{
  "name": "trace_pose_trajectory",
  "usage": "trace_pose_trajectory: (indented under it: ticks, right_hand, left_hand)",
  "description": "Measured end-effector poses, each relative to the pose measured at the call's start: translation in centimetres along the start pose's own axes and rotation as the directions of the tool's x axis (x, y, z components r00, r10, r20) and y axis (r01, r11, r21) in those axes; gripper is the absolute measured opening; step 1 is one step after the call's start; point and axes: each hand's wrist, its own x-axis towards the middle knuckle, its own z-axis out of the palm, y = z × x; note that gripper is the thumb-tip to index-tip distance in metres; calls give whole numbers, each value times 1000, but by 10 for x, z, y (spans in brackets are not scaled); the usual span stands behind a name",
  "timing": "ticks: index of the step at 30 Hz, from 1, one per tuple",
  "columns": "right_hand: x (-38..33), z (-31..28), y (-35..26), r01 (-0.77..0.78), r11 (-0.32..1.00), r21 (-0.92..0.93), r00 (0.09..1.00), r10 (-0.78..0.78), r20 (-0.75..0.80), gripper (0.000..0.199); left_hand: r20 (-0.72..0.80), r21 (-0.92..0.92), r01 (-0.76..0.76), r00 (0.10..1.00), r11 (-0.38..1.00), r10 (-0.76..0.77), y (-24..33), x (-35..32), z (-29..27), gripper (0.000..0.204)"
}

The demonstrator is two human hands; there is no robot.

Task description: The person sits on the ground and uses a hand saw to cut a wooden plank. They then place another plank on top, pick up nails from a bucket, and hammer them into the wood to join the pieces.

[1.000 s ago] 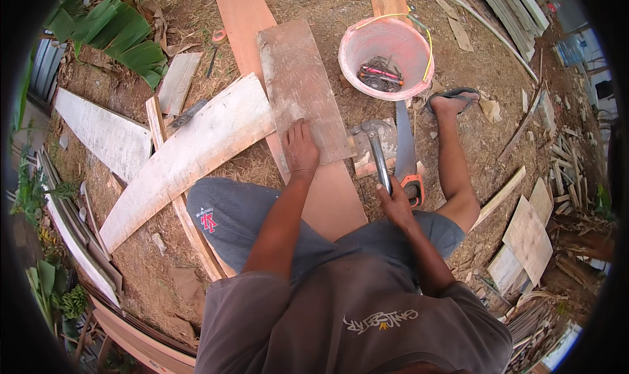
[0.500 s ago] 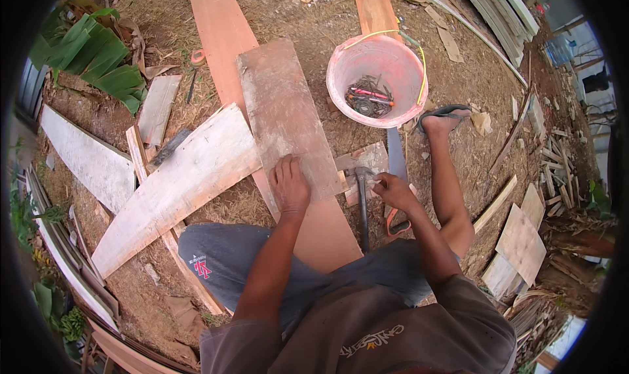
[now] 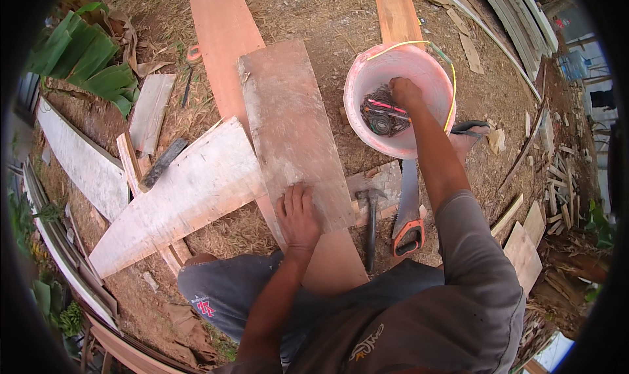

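Observation:
My left hand (image 3: pixel 299 216) lies flat on the lower end of a weathered brown board (image 3: pixel 285 115), fingers stretched out. That board rests across a longer reddish plank (image 3: pixel 226 36). Inside a pink-stained bucket (image 3: pixel 356 79) with a yellow-green handle is my right hand (image 3: pixel 407 93). Its fingers are curled, and the fingertips are out of sight. Beside it in the bucket lie a dark heap of what look like nails (image 3: pixel 386 119) and a pink-red pen-like item (image 3: pixel 386 105). A claw hammer (image 3: pixel 371 226) and a handsaw (image 3: pixel 409 197) with an orange grip lie between board and bucket.
A pale curved board (image 3: pixel 190 190) lies left of the brown board, near a dark block (image 3: pixel 162 164) and a tape measure (image 3: pixel 194 54). Another plank (image 3: pixel 396 13) runs beyond the bucket. Scrap pieces (image 3: pixel 524 256) lie at right, banana leaves (image 3: pixel 85 59) at upper left.
My right hand has moved from beside the hammer head up into the bucket. My left hand stays on the brown board. The view has shifted slightly.

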Motion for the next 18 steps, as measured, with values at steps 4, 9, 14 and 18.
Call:
trace_pose_trajectory:
  ticks: [4,9,14,18]
  right_hand:
    - [23,20,-6,71,992,102,997,-67,-40,25]
    - [27,32,-13,99,995,9,994,-99,-51,27]
    - [11,15,-18,61,997,-56,994,-66,-87,27]
    - [-32,-29,-20,-42,999,19,964,46,-262,24]
  left_hand:
    - [27,-2,12,1000,1000,-12,-1,0,0,46]
    - [25,15,5,1000,1000,-5,0,1,-1,47]
    - [33,22,-5,999,1000,4,-1,0,-2,48]
    - [4,20,-13,1000,1000,13,-2,-2,0,46]
